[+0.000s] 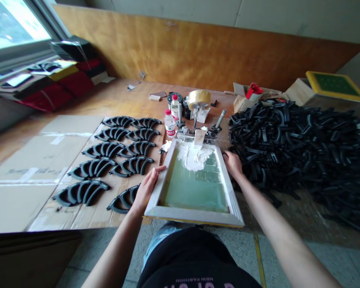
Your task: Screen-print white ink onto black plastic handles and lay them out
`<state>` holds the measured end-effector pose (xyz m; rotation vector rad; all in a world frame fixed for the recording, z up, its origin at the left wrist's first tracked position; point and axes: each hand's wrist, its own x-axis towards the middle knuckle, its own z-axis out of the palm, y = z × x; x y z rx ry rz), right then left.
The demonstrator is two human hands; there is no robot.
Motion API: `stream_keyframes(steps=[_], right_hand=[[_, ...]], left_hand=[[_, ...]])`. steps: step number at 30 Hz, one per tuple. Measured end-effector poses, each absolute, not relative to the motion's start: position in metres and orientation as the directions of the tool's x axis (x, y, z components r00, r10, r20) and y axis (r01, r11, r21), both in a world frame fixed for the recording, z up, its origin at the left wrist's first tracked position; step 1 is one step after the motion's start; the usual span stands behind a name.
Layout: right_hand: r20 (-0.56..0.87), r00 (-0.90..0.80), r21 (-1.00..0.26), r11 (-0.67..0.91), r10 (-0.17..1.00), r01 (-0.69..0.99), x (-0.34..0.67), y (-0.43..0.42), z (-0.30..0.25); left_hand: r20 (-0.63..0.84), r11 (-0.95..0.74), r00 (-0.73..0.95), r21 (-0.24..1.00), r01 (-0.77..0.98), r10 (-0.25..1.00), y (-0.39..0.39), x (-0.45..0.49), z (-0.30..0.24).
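A screen-printing frame (pixel 195 216) with a green mesh lies in front of me, hinged at its far end to a metal clamp (pixel 195 132). White ink (pixel 193 158) is spread on the far part of the mesh, and a squeegee (pixel 199 138) stands in it. My left hand (pixel 147 188) grips the frame's left rail, fingers curled over the edge. My right hand (pixel 232 164) holds the right rail near its far end. Curved black plastic parts (pixel 108 168) lie in two rows on cardboard to the left of the frame.
A large heap of the same black parts (pixel 294 140) covers the table to the right. Two small bottles (pixel 169 124), a tape roll (pixel 199 99) and a box (pixel 243 102) stand behind the frame. A yellow-framed screen (pixel 336 86) lies far right. Red and black stacks (pixel 57 84) sit under the window.
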<state>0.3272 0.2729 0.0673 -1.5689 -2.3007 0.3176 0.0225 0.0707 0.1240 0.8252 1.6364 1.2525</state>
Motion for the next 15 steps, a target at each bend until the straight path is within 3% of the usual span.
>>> stream_keyframes(steps=[2,5,8,12,15], right_hand=[[0.260,-0.223,-0.394,0.314,0.940,0.864,0.328,0.286,0.081],[0.421,-0.372,-0.347,0.526,0.827,0.777,0.286,0.298,0.097],[0.317,-0.566,-0.255,0.644,0.761,0.722,0.232,0.299,0.102],[0.115,-0.667,-0.180,0.676,0.736,0.715,0.214,0.278,0.091],[0.103,-0.837,-0.188,0.837,0.537,0.514,0.237,0.254,0.092]], left_hand=[[-0.319,0.343,-0.363,0.939,0.001,0.876,0.059,0.024,0.098],[-0.361,0.404,-0.391,0.914,0.031,0.847,0.058,0.027,0.064],[-0.369,0.434,-0.409,0.898,0.075,0.834,0.064,0.025,0.047],[-0.400,0.458,-0.389,0.887,0.065,0.830,0.065,0.020,0.039],[-0.403,0.455,-0.389,0.889,0.046,0.828,0.063,0.020,0.036]])
